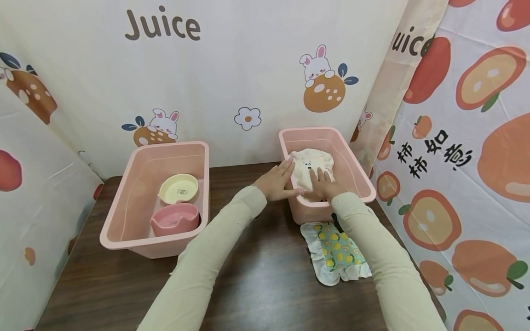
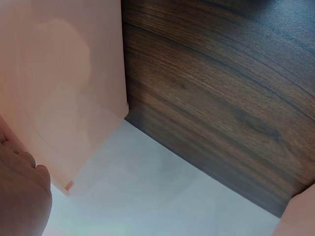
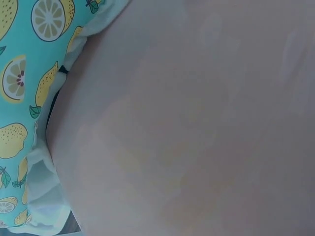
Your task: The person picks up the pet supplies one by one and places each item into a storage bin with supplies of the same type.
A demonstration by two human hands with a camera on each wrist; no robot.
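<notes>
A cream-white folded cloth (image 1: pixel 311 161) with a small dark animal print lies in the right pink bin (image 1: pixel 352 168). My left hand (image 1: pixel 276 181) reaches over the bin's near left rim, its fingertips at the cloth's left edge. The right hand (image 1: pixel 325 186) rests on the near part of the cloth with its fingers extended. In the left wrist view part of the left hand (image 2: pixel 22 191) shows beside the bin wall (image 2: pixel 59 88). The right hand is out of sight in the right wrist view, where the bin's outer wall (image 3: pixel 187 123) fills most of the picture.
A green lemon-print cloth with white ruffles (image 1: pixel 337 248) lies on the dark wooden table (image 1: pixel 265 285), before the right bin. The left pink bin (image 1: pixel 128 207) holds a yellow bowl (image 1: pixel 179 188) and a pink bowl (image 1: pixel 175 219). Printed curtains (image 1: pixel 232 69) stand behind and at both sides.
</notes>
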